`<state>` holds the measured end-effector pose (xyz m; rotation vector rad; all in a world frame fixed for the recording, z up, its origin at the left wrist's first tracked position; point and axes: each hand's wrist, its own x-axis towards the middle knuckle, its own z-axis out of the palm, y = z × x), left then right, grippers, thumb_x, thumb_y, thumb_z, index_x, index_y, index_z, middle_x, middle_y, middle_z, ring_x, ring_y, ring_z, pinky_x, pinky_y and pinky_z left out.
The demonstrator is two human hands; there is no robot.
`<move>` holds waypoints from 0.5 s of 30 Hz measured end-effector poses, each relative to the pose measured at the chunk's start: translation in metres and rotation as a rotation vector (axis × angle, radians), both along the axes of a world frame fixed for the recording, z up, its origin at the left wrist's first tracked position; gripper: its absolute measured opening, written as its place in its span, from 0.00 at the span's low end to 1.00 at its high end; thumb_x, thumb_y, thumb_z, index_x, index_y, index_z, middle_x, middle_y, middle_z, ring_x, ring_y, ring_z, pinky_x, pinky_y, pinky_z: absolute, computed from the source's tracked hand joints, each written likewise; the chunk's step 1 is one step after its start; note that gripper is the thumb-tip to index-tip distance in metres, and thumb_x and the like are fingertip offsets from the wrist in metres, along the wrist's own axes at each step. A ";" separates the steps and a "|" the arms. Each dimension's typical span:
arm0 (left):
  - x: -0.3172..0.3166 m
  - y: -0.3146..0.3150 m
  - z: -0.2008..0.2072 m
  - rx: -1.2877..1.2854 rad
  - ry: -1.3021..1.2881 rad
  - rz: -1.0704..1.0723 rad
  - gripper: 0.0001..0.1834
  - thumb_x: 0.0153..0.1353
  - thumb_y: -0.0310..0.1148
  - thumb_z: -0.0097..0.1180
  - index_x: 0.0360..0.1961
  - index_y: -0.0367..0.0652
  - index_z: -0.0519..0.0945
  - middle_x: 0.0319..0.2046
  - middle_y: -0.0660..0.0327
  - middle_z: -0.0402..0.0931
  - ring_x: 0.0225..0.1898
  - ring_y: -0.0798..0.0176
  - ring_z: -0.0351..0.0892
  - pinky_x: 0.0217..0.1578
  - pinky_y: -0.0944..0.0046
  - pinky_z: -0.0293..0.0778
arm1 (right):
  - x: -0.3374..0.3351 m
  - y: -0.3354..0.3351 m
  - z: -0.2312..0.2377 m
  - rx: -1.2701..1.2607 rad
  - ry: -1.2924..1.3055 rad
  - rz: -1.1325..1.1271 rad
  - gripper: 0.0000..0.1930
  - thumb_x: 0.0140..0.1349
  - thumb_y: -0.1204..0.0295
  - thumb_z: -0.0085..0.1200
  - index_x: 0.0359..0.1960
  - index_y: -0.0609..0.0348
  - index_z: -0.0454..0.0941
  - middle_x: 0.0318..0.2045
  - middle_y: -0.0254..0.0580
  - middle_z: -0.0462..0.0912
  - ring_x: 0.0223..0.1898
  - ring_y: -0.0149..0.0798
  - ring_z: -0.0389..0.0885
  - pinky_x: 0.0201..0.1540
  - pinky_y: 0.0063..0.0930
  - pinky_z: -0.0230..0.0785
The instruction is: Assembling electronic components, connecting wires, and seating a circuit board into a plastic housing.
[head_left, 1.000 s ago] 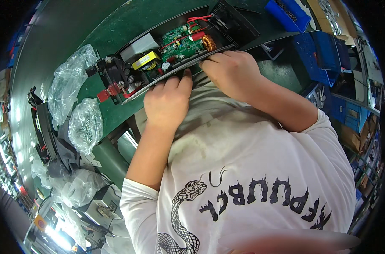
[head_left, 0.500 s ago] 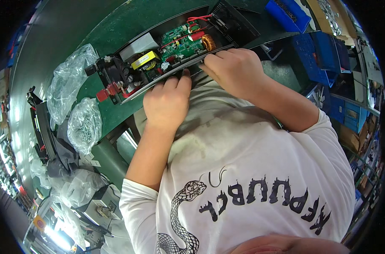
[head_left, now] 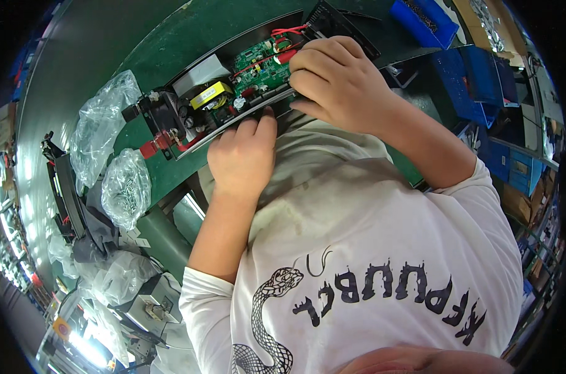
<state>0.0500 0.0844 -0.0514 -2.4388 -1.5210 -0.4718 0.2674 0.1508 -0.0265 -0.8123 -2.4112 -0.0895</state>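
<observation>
An open black metal case (head_left: 230,48) lies across the bench in front of me. Inside it sit a green circuit board (head_left: 263,62), a yellow-wrapped transformer (head_left: 210,95) and red wires. At its left end stands a black end panel (head_left: 161,115) with a red terminal (head_left: 149,149); the vented black panel (head_left: 339,25) is at the other end. My left hand (head_left: 242,149) grips the near side wall of the case, its fingertips hidden below the edge. My right hand (head_left: 336,81) closes over the same wall farther right, fingers curled over the edge and covering part of the board.
Left of the case lie a clear plastic bag (head_left: 102,131) and another bag of small screws (head_left: 126,187). A blue bin (head_left: 423,23) of small dark parts stands at the far right. Blue crates (head_left: 460,87) are stacked beyond my right forearm. The green bench top (head_left: 164,47) extends behind the case.
My right hand has risen and moved its fingers over the near wall, into the case opening. The case has shifted slightly left; my left hand keeps its hold on it.
</observation>
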 end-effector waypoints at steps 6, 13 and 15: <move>0.003 -0.001 0.006 -0.093 0.083 0.023 0.10 0.51 0.35 0.60 0.37 0.57 0.83 0.21 0.70 0.70 0.19 0.66 0.75 0.19 0.65 0.70 | -0.004 0.003 -0.001 -0.116 0.005 0.018 0.21 0.41 0.64 0.74 0.36 0.50 0.76 0.46 0.30 0.79 0.54 0.38 0.75 0.57 0.41 0.63; 0.002 -0.001 0.019 0.248 -0.065 0.005 0.12 0.54 0.35 0.61 0.41 0.53 0.82 0.37 0.66 0.76 0.37 0.60 0.76 0.37 0.59 0.71 | 0.001 0.008 -0.002 -0.183 -0.029 0.064 0.17 0.47 0.65 0.71 0.37 0.50 0.77 0.45 0.30 0.79 0.54 0.38 0.75 0.58 0.40 0.61; 0.000 0.003 0.021 0.160 -0.062 0.056 0.14 0.56 0.37 0.64 0.44 0.53 0.82 0.41 0.66 0.76 0.40 0.58 0.76 0.39 0.57 0.69 | 0.001 0.009 -0.001 -0.182 -0.025 0.075 0.17 0.47 0.66 0.70 0.37 0.50 0.77 0.44 0.30 0.79 0.53 0.37 0.75 0.57 0.40 0.61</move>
